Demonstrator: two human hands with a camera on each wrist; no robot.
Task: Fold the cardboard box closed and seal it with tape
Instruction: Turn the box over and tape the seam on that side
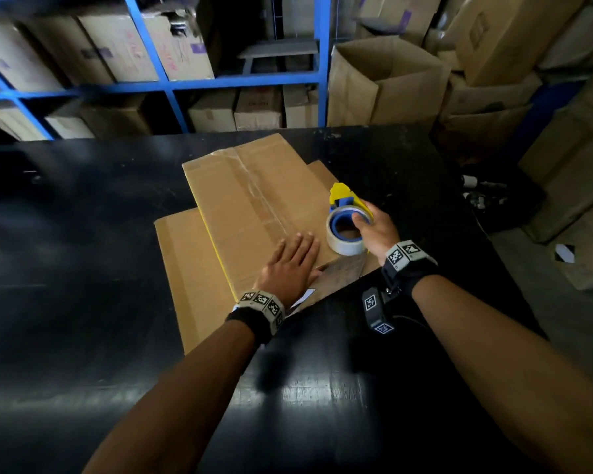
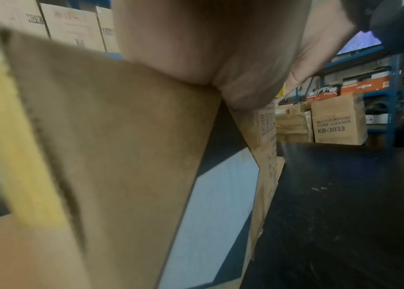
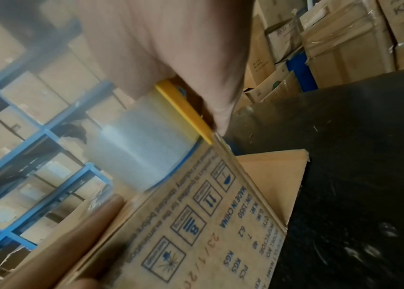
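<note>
A brown cardboard box (image 1: 254, 200) stands on the black table (image 1: 83, 234), its top flaps folded shut with a strip of clear tape along the centre seam. My left hand (image 1: 293, 265) lies flat, fingers straight, pressing on the near end of the top. My right hand (image 1: 375, 230) grips a yellow and blue tape dispenser (image 1: 346, 220) with a roll of clear tape, resting at the near right corner of the box. In the right wrist view the tape roll (image 3: 141, 156) sits against the box's printed side (image 3: 208, 224). The left wrist view shows my palm (image 2: 220, 48) on the cardboard (image 2: 121, 156).
Flat cardboard sheets (image 1: 189, 268) lie under the box. Blue shelving (image 1: 172, 83) full of cartons runs behind the table. Open and stacked boxes (image 1: 384, 83) crowd the right side. The table's right edge (image 1: 486, 234) drops to the floor.
</note>
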